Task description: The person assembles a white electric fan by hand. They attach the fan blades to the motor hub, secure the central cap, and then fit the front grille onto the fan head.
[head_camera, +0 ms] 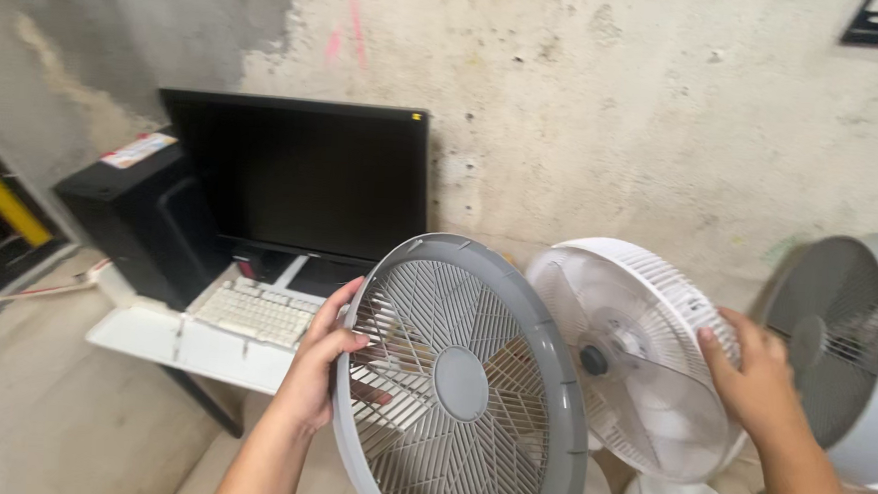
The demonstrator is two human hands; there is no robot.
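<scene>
Stained wall behind; left hand (315,363) holds grille (462,384) upright, face camera-ward.

Both forearms reach forward, the left hand (315,363) in a curled grip, the right hand (753,379) cupped, fingers bent.

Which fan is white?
The middle fan, which the right hand touches, is white. The fan at the far right and the loose grille are grey.

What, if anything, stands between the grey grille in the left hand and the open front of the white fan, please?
Nothing visible does. The left hand grips the round grey plastic fan grille by its rim, right beside the white plastic fan. The right hand rests on that fan's far rim, clear of the gap between them.
</scene>
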